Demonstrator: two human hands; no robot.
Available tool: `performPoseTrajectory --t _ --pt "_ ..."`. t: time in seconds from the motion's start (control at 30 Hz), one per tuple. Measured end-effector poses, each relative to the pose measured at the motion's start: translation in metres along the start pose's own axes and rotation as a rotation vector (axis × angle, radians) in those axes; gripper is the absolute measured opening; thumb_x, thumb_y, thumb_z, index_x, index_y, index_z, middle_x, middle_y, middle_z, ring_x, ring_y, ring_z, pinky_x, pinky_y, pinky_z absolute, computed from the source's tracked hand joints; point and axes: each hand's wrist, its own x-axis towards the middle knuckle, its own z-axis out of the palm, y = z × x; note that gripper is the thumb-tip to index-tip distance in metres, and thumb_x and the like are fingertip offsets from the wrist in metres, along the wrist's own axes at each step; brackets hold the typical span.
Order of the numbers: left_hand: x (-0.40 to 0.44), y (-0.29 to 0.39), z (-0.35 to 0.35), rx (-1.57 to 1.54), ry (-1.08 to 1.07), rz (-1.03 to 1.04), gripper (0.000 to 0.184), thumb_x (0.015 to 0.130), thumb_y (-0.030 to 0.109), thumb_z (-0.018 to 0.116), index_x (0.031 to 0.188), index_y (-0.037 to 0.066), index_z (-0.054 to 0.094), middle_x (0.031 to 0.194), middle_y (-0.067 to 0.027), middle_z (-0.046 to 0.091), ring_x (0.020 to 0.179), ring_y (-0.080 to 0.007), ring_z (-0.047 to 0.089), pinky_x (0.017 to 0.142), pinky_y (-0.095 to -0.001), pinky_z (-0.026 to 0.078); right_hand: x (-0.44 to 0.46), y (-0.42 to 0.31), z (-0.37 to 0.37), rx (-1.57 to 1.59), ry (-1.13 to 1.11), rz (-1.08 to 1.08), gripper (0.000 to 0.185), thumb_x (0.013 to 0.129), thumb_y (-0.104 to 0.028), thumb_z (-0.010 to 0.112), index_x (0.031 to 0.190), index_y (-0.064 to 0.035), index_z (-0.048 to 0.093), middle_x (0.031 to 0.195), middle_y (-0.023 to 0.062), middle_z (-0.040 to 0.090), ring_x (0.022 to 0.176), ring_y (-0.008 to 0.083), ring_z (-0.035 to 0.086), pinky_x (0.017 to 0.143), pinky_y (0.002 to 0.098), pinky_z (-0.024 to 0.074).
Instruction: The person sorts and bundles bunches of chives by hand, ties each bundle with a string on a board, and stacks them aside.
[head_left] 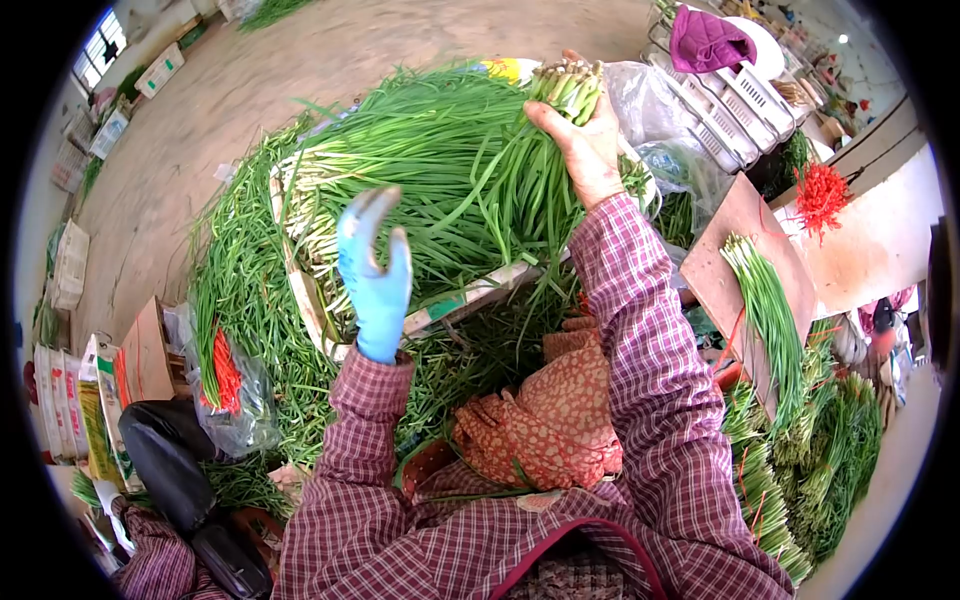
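Note:
My left hand point(375, 275), in a blue glove, is raised over the near left part of the pile with thumb and fingers apart and nothing in it. My bare right hand point(592, 150) is closed around the pale stem ends of a bunch of garlic chives point(535, 170). Its green leaves hang down over the pile. Under both hands a large heap of loose chives point(420, 130) fills a shallow white crate point(304, 290), white stems mostly toward the left.
Right of me, a tied-looking chive bundle point(770, 310) lies on a brown board point(715, 235), above more bundles point(840, 470). Red ties point(822, 200) hang at upper right. White plastic baskets point(725, 110) stand behind. Loose leaves point(230, 260) surround the crate; another person's dark sleeve point(165, 455) is at lower left.

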Motion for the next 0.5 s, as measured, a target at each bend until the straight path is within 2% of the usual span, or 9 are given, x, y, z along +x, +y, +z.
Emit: performPoseTrajectory --t 0.07,0.13,0.2,0.27,0.33,0.4,0.43,0.47,0.5 --pt "-0.005 0.015 0.004 0.179 -0.004 0.293 0.049 0.076 -0.006 0.057 0.121 0.013 0.058 0.124 -0.0112 0.054 0.122 -0.0312 0.047 0.104 -0.0423 0.039 0.002 0.002 0.001 0.008 0.007 -0.002 0.071 0.072 0.002 0.075 0.134 -0.0025 0.04 0.117 0.008 0.058 0.107 0.0154 0.057 0.094 0.0288 0.0475" --pt "-0.018 0.025 0.01 0.211 -0.068 0.369 0.051 0.074 -0.004 0.059 0.122 0.013 0.058 0.122 -0.0108 0.055 0.122 -0.0325 0.047 0.103 -0.0436 0.039 0.004 0.004 0.001 0.014 0.009 -0.012 0.07 0.072 0.002 0.075 0.133 -0.0022 0.041 0.116 0.0074 0.059 0.105 0.0146 0.058 0.093 0.0281 0.0477" --pt "-0.03 0.04 0.012 -0.011 -0.184 0.206 0.049 0.077 0.006 0.067 0.125 0.007 0.055 0.121 -0.0112 0.056 0.119 -0.0288 0.05 0.1 -0.0437 0.041 0.006 0.007 0.001 0.018 0.009 -0.03 0.07 0.072 0.003 0.075 0.133 -0.002 0.041 0.115 0.0075 0.059 0.105 0.0141 0.058 0.093 0.0277 0.048" --pt "-0.047 0.046 0.021 -0.383 -0.251 -0.329 0.052 0.08 0.02 0.073 0.125 0.002 0.053 0.119 -0.0132 0.058 0.113 -0.0258 0.054 0.098 -0.0413 0.043 0.005 0.006 0.0 -0.019 0.016 -0.02 0.069 0.072 0.003 0.074 0.132 -0.0018 0.042 0.115 0.0076 0.059 0.104 0.0142 0.058 0.093 0.0278 0.0481" --pt "-0.051 0.049 0.036 -0.312 -0.317 -0.393 0.073 0.071 0.037 0.081 0.126 0.0 0.05 0.12 -0.0154 0.058 0.11 -0.0248 0.057 0.094 -0.0391 0.047 0.003 0.006 0.002 -0.009 0.014 -0.027 0.071 0.073 0.0 0.075 0.135 -0.0031 0.041 0.116 0.0076 0.059 0.106 0.0149 0.057 0.094 0.0285 0.0468" --pt "-0.054 0.056 0.06 -0.364 -0.309 -0.436 0.073 0.071 0.037 0.081 0.125 -0.001 0.05 0.119 -0.0155 0.059 0.11 -0.025 0.058 0.093 -0.0393 0.047 0.001 0.006 0.003 0.001 0.01 -0.033 0.073 0.073 -0.003 0.075 0.137 -0.0044 0.04 0.117 0.0077 0.058 0.108 0.0155 0.056 0.096 0.0292 0.0456" --pt "-0.049 0.059 0.069 -0.262 -0.346 -0.408 0.073 0.071 0.035 0.082 0.124 -0.002 0.049 0.119 -0.0153 0.059 0.111 -0.0256 0.057 0.093 -0.0396 0.047 0.0 0.006 0.004 -0.009 0.022 -0.035 0.07 0.073 -0.001 0.075 0.134 -0.0027 0.042 0.117 0.0078 0.059 0.107 0.0152 0.057 0.094 0.0287 0.0469" --pt "-0.035 0.08 0.07 -0.342 -0.372 -0.548 0.067 0.072 0.033 0.081 0.12 -0.003 0.051 0.112 -0.0135 0.062 0.104 -0.0229 0.06 0.09 -0.0377 0.048 0.0 0.005 0.005 -0.019 0.034 -0.04 0.067 0.072 0.001 0.075 0.131 -0.0011 0.043 0.116 0.0079 0.059 0.106 0.0148 0.058 0.093 0.0281 0.0483" --pt "-0.034 0.075 0.079 -0.342 -0.381 -0.551 0.061 0.075 0.031 0.079 0.118 -0.003 0.053 0.107 -0.0116 0.063 0.097 -0.0202 0.061 0.085 -0.0349 0.05 0.0 0.005 0.005 -0.02 0.035 -0.044 0.067 0.072 0.001 0.075 0.131 -0.0011 0.043 0.116 0.0079 0.059 0.106 0.0148 0.058 0.093 0.0281 0.0483"
